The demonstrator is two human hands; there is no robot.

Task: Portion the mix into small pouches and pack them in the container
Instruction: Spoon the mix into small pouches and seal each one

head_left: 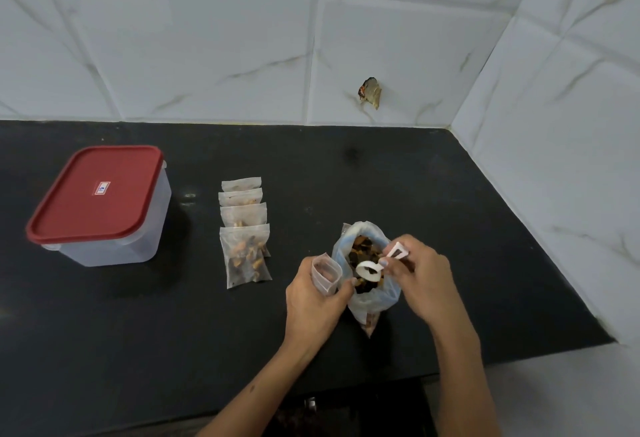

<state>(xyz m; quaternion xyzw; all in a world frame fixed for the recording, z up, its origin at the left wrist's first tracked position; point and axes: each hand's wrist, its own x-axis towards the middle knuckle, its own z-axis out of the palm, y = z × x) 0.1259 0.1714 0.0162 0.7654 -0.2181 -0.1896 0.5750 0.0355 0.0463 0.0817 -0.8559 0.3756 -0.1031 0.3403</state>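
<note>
A clear plastic bag of brown and dark mix [367,256] stands open on the black counter [450,211]. My right hand [420,274] holds a small white scoop [370,271] by its handle, its bowl dipped into the mix. My left hand [313,301] grips a small open pouch [325,272] upright, just left of the bag. Several filled pouches [244,228] lie in an overlapping row further left. The clear container with its red lid [98,194] on sits at the far left.
White marble tile walls [346,38] close the counter at the back and on the right. A small dark-and-orange object [370,92] sticks to the back wall. The counter's front edge runs just below my forearms.
</note>
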